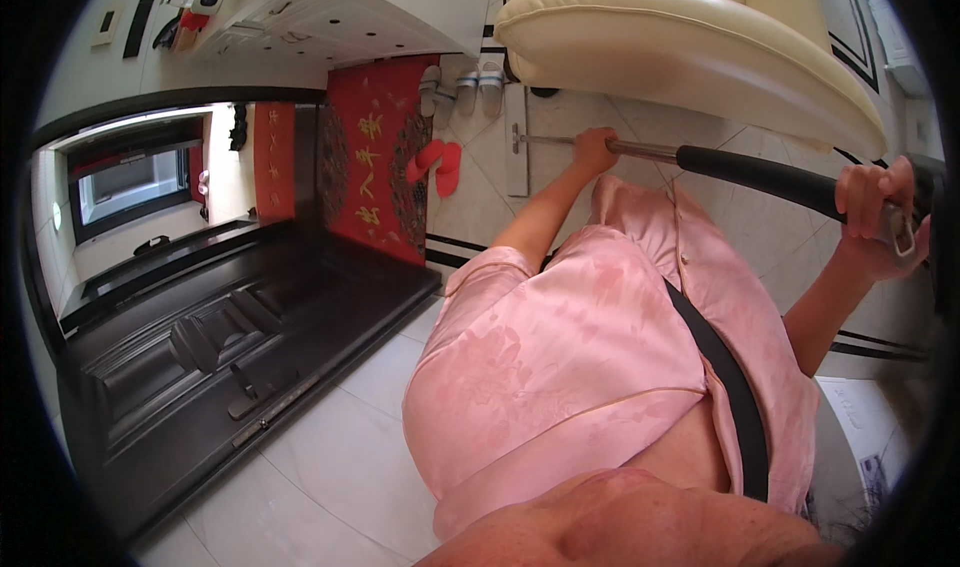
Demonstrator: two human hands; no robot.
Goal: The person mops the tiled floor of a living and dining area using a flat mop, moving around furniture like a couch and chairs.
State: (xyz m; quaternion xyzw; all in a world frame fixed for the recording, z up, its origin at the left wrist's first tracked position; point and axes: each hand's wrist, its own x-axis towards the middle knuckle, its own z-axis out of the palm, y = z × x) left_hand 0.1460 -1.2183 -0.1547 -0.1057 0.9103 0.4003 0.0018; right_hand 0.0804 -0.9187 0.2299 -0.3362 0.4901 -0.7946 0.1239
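A flat mop with a metal pole point(649, 149) and a black foam grip point(757, 179) crosses in front of me. My left hand point(596, 151) is closed around the metal pole, near the mop head. My right hand point(874, 218) holds the far end of the black grip, beside a hanging loop point(900, 231). The narrow, pale mop head point(517, 169) lies on the tiled floor, to the left of my left hand and near the slippers.
A cream leather seat point(675, 49) stands just beyond the pole. Red slippers point(448, 169) and pale slippers point(491, 86) lie by a red doormat point(375, 154) bearing writing. The open dark door point(225, 357) is at left, below a white cabinet point(330, 30).
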